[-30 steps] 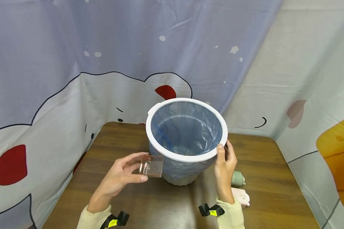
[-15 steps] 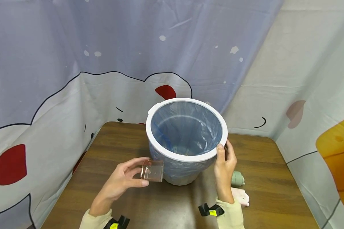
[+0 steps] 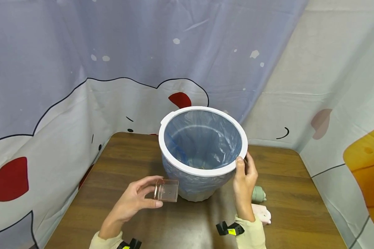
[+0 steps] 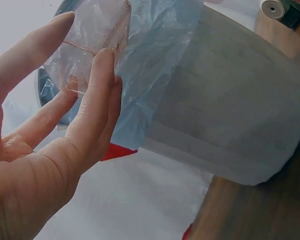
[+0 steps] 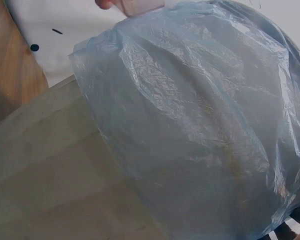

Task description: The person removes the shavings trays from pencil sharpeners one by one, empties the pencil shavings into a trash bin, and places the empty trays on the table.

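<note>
My left hand (image 3: 134,199) holds a small clear, pink-tinted plastic box (image 3: 167,191) between thumb and fingertips, just in front of the bin's near left side. In the left wrist view the transparent box (image 4: 92,35) sits at the fingertips. A white-rimmed trash can (image 3: 202,172) stands upright on the table, lined with a translucent blue bag (image 3: 202,138). My right hand (image 3: 245,183) grips its rim at the near right, thumb on top and fingers outside. In the right wrist view the bag's folded-over edge (image 5: 155,125) covers the can's upper wall.
Right of the bin, beside my right wrist, a small green object (image 3: 258,194) and a pale pink one (image 3: 262,213) lie on the wooden table (image 3: 293,193). A printed cloth curtain (image 3: 137,45) hangs close behind the table and along its sides.
My left hand has come down toward me and slightly right with the clear box, whose tilt has shifted a little. The right hand and the trash can have stayed in place.
</note>
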Tool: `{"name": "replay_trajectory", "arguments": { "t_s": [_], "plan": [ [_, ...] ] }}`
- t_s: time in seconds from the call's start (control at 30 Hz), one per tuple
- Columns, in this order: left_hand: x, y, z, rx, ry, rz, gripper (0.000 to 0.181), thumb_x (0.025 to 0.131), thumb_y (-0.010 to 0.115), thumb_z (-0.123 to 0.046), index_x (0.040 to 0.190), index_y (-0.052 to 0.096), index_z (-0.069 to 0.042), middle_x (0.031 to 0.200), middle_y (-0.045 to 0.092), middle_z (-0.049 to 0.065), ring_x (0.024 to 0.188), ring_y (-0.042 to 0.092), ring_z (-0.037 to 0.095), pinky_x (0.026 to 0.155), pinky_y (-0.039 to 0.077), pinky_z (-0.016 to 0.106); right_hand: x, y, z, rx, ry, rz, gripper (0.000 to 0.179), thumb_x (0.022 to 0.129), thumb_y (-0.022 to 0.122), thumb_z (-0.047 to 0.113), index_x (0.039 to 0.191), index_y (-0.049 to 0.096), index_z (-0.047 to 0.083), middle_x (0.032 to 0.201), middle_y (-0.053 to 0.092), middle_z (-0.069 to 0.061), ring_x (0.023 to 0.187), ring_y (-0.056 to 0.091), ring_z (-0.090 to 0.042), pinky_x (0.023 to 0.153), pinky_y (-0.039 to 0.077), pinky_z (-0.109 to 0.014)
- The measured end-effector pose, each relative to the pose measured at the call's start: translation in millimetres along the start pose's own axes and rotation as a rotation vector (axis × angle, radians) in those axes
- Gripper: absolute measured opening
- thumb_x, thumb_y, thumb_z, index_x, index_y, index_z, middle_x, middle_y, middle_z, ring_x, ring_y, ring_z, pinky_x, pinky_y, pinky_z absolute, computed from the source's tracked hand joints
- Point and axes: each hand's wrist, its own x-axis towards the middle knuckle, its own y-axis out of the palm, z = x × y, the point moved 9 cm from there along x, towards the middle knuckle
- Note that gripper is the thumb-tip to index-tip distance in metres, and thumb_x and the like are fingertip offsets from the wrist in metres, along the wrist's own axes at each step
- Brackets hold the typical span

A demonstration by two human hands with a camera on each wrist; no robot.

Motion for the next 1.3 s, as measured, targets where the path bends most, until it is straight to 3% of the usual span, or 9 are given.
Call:
{"name": "replay_trajectory", "arguments": {
  "t_s": [0.2, 0.5, 0.93, 1.13, 1.3],
  "plan": [
    [-4.5, 3.6, 10.3, -0.014, -0.006, 0.014, 0.064, 0.073, 0.070, 0.007, 0.130, 0.040, 0.008, 0.129, 0.039, 0.030, 0.108, 0.054, 0.034, 0.080, 0.052, 0.037, 0.4, -1, -1, -0.011, 0.011, -0.002, 0.039, 0.091, 0.050, 0.013, 0.127, 0.052, -0.001, 0.121, 0.054, -0.021, 0.102, 0.054, -0.013, 0.088, 0.042, -0.017],
    [-11.1, 10.4, 34.9, 0.019, -0.047, 0.015, 0.064, 0.073, 0.072, 0.004, 0.130, 0.042, 0.005, 0.128, 0.042, 0.028, 0.107, 0.054, 0.038, 0.082, 0.052, 0.039, 0.0, -2, -3, -0.012, 0.032, -0.010, 0.039, 0.090, 0.051, 0.013, 0.127, 0.052, 0.000, 0.119, 0.055, -0.020, 0.100, 0.055, -0.012, 0.086, 0.042, -0.016],
    [-14.6, 25.1, 63.9, -0.039, -0.084, 0.046, 0.065, 0.073, 0.070, 0.007, 0.130, 0.040, 0.006, 0.129, 0.038, 0.032, 0.109, 0.048, 0.048, 0.085, 0.050, 0.040, 0.4, -1, -1, -0.015, 0.020, -0.003, 0.038, 0.091, 0.050, 0.013, 0.126, 0.052, 0.000, 0.120, 0.054, -0.021, 0.100, 0.055, -0.012, 0.086, 0.042, -0.016],
    [-15.2, 27.6, 78.4, -0.036, -0.107, 0.034, 0.066, 0.071, 0.072, 0.006, 0.129, 0.041, 0.007, 0.128, 0.041, 0.031, 0.106, 0.052, 0.042, 0.083, 0.051, 0.042, 0.0, -1, 0, -0.023, 0.018, -0.007, 0.038, 0.091, 0.051, 0.013, 0.126, 0.053, 0.000, 0.119, 0.055, -0.021, 0.100, 0.055, -0.012, 0.086, 0.042, -0.016],
    [-15.3, 28.4, 93.0, -0.030, -0.151, 0.006, 0.066, 0.069, 0.074, 0.005, 0.128, 0.043, 0.005, 0.128, 0.042, 0.031, 0.107, 0.049, 0.048, 0.080, 0.052, 0.038, -0.2, -1, 0, -0.022, 0.020, -0.010, 0.038, 0.091, 0.051, 0.013, 0.126, 0.053, 0.000, 0.120, 0.055, -0.021, 0.101, 0.054, -0.012, 0.087, 0.042, -0.017]
  ]
}}
